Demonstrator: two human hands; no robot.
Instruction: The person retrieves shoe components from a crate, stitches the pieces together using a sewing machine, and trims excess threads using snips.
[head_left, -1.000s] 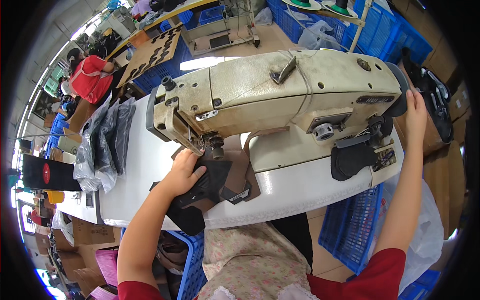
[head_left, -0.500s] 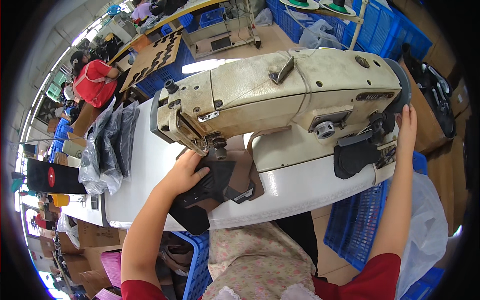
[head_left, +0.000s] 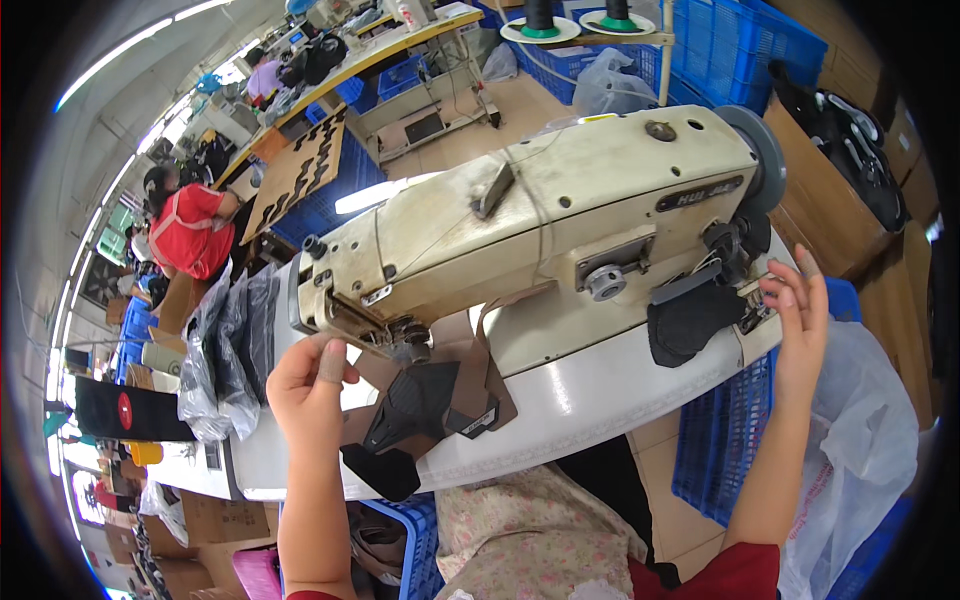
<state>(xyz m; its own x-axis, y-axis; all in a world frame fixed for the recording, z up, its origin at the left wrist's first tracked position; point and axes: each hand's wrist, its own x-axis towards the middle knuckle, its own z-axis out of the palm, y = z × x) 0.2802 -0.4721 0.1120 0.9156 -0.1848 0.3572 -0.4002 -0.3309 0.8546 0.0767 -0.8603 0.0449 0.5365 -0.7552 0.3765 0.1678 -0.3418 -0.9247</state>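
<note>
A worn cream sewing machine (head_left: 450, 240) stands on a white table (head_left: 570, 400). Black and brown sewn pieces (head_left: 412, 405) lie under its needle end, one black flap drooping over the table's front edge. My left hand (head_left: 308, 385) is raised just left of the needle end, thumb and fingers pressed together; whatever they may pinch is too small to make out. A grey-brown covering shows on that thumb. My right hand (head_left: 798, 305) is at the machine's right end, below the grey handwheel (head_left: 765, 165) and apart from it, its fingers loosely bent and spread, holding nothing.
Plastic-wrapped dark pieces (head_left: 235, 350) hang over the table's left side. A black pad (head_left: 695, 322) sits by the machine's right base. Blue crates (head_left: 725, 430) and a clear plastic bag (head_left: 855, 420) are below right. Thread cones (head_left: 540, 20) stand behind. A person in red (head_left: 195, 230) sits far left.
My right hand has come off the handwheel and moved down toward me. My left hand has left the sewn pieces and lifted to the left. The whole view has shifted slightly.
</note>
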